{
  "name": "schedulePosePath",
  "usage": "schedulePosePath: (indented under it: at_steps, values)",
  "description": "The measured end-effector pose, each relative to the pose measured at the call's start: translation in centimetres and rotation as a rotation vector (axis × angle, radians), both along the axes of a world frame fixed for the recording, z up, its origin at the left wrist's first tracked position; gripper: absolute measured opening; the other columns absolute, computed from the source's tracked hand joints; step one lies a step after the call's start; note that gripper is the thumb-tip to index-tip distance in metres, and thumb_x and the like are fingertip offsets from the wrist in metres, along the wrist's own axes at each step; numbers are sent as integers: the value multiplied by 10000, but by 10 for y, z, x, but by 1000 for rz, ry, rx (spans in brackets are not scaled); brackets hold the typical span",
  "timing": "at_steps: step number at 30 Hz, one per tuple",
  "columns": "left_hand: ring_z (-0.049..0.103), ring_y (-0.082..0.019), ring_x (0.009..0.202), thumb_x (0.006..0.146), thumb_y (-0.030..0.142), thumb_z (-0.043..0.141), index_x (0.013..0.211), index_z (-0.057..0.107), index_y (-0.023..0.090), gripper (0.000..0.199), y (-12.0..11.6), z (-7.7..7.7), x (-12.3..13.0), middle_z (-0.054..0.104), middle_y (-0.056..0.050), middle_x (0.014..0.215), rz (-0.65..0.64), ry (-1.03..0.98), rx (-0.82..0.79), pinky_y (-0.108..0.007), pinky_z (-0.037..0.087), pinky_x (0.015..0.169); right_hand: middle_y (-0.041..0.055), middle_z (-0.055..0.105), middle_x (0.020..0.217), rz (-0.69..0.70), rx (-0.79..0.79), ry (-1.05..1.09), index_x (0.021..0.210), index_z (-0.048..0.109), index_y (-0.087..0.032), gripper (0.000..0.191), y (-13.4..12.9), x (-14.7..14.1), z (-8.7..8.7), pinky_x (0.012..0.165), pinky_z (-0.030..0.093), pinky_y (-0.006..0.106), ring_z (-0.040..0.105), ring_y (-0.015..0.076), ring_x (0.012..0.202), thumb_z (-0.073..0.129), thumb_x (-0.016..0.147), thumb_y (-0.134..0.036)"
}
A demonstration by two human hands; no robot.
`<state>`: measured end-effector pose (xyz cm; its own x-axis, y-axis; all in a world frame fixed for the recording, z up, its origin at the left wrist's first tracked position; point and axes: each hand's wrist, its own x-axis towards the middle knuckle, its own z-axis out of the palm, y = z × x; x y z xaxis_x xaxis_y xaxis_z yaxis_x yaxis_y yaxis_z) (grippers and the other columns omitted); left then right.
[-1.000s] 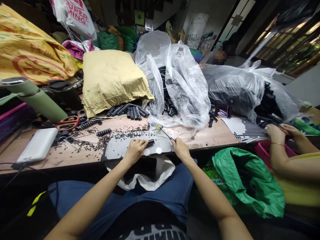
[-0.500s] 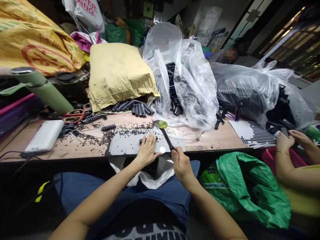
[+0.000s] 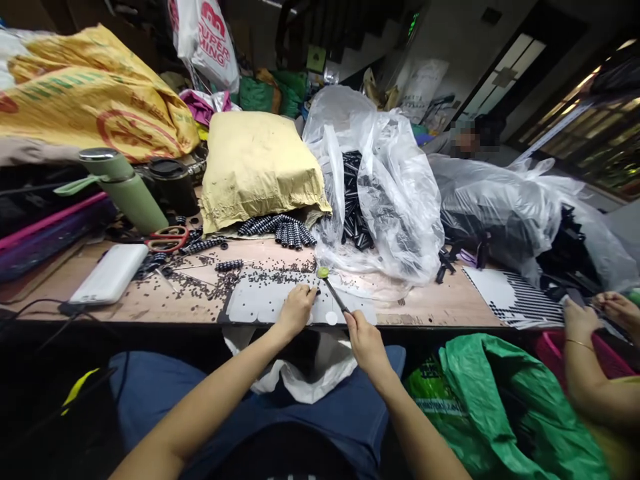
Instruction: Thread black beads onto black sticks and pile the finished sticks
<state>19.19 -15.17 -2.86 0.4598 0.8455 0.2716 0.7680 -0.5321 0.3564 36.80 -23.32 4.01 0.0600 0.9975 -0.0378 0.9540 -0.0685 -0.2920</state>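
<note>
The left hand [image 3: 296, 308] curls over a small black piece, mostly hidden, on the white sheet [image 3: 260, 305] at the worktop's [image 3: 425, 303] near edge. The right hand [image 3: 364, 335] grips a slim mallet [image 3: 331, 291]; its handle slants far-left, yellow-green head farthest.

You hold a black-handled mallet [image 3: 331, 291] with a yellow-green head over a pale grey sheet [image 3: 260, 307]; black beads [image 3: 200, 283] speckle the brown tabletop [image 3: 425, 300].

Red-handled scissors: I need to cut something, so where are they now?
The red-handled scissors lie on the table's left part, just right of the green bottle's base and behind the white power bank.
</note>
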Motion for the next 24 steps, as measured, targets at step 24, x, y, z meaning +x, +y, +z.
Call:
schedulePosePath:
  at_steps: [24]
  values:
    - [433,-308,1301,840,33,362,930,653,136,321,194,20,-27,568,-189,1295,-109,378,234,-587,275,1063,163,618,1141,-246,181,151,1072,562,-125,203,229,81,-7,968,359,350,503,254,1142,515,910,-237]
